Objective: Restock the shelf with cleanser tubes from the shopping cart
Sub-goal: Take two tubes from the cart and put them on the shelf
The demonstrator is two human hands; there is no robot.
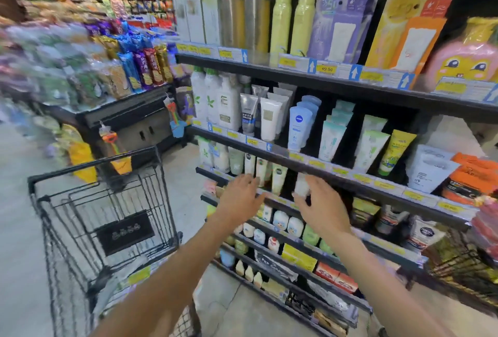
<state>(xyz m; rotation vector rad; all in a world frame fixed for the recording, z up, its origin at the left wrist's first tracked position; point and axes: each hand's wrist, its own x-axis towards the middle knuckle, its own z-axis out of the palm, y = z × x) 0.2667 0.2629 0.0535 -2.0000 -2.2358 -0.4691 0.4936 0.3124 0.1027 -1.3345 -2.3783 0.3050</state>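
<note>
Both forearms reach fwd from the bottom edge, w/ the black wire shopping cart (102,202) just left of them; its basket shows only blurred wrap and a yellow tag, no tubes made out. Right hand (320,207) pinches a small white cleanser tube (301,184) btwn thumb and fingers, holding it upright at the front lip of the third shelf (350,183), in the gap right of the row of standing white/green tubes (279,176). Left hand (239,196) is spread flat, fingers relaxed, near the shelf edge below that row; contact unclear, motion blur. Tube prob light, soft plastic, squashes if squeezed, smooth so may slip; best taken mid-body w/ light pinch, stood on its flat cap end.
</note>
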